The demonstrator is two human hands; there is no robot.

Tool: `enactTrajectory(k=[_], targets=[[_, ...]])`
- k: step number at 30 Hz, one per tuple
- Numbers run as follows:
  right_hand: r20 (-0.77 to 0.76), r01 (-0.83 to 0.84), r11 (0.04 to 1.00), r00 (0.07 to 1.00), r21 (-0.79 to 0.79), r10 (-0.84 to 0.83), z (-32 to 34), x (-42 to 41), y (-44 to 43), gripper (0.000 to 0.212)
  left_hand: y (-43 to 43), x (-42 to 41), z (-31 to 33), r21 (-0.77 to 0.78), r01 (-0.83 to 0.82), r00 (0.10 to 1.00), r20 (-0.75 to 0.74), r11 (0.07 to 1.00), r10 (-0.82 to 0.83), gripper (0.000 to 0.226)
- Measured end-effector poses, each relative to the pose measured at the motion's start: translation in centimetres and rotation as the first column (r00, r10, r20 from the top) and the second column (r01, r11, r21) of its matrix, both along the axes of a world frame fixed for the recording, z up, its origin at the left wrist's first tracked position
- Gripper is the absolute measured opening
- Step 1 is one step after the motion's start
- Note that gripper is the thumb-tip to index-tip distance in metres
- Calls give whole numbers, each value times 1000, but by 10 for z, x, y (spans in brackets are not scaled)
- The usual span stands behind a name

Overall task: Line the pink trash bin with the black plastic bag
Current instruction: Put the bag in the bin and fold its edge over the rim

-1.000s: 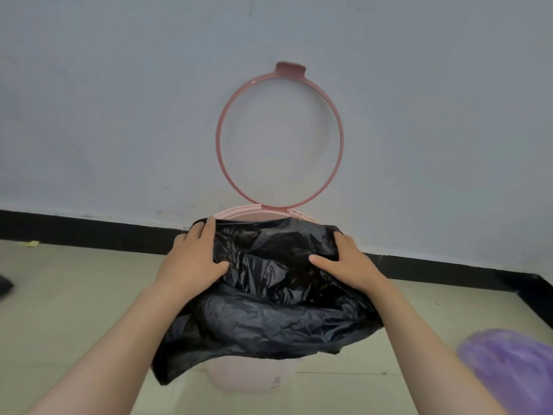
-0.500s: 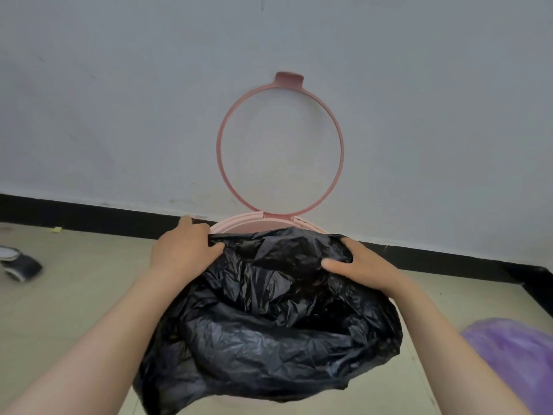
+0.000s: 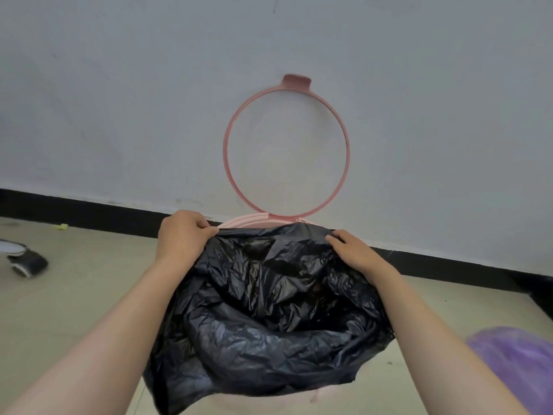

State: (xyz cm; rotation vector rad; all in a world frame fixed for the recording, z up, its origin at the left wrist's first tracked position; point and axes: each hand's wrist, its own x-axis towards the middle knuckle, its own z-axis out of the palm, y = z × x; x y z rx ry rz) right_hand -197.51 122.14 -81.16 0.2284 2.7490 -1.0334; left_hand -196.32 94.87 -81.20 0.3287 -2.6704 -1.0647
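The pink trash bin (image 3: 248, 220) stands against the wall, almost wholly covered by the black plastic bag (image 3: 269, 319); only its far rim shows. Its pink ring lid (image 3: 286, 148) is flipped up against the wall. The bag's mouth is spread open over the bin, with its near edge folded down outside. My left hand (image 3: 182, 235) pinches the bag's far left edge at the rim. My right hand (image 3: 356, 250) grips the far right edge, fingers over the plastic.
A grey wall with a black baseboard (image 3: 89, 211) runs behind the bin. A shoe or sandal (image 3: 25, 260) lies on the beige floor at the left. A purple plastic bag (image 3: 520, 360) sits at the lower right. A small yellow scrap (image 3: 62, 226) lies by the baseboard.
Both hands have moved outward and toward the wall, pulling the bag's far edge up to the bin's back rim. The bag's mouth has spread wider and covers more of the bin.
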Motion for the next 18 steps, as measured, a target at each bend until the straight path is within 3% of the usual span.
enactTrajectory(k=[2, 3, 4, 6, 10, 13, 15, 18], targets=[[-106, 79, 990, 990, -116, -91, 0, 1, 0, 34, 1, 3, 4, -147, -37, 997, -68, 988, 27, 20], [-228, 126, 989, 964, -78, -141, 1, 3, 2, 28, 1, 5, 8, -262, -49, 993, -114, 964, 19, 21], [-364, 176, 983, 920, 46, -148, 3, 6, 4, 24, 2, 7, 13, -339, -51, 988, -154, 939, -1, 23], [-519, 210, 913, 855, 350, 2, 11, 15, 4, 23, 6, 14, 28, -388, 14, 996, -81, 922, -49, 29], [-328, -40, 836, 908, 548, 259, 24, 25, -7, 31, 32, 28, 41, -564, 216, 967, 239, 797, -92, 31], [-144, -184, 794, 936, 579, 322, 19, 22, -11, 47, 52, 40, 25, -545, 363, 881, 465, 756, -88, 73], [-44, -265, 817, 942, 513, 333, 12, 21, -10, 57, 55, 44, 9, -513, 392, 847, 525, 763, -82, 92], [18, -304, 820, 941, 485, 339, 5, 20, -8, 68, 48, 44, -5, -549, 386, 862, 501, 742, -78, 100]])
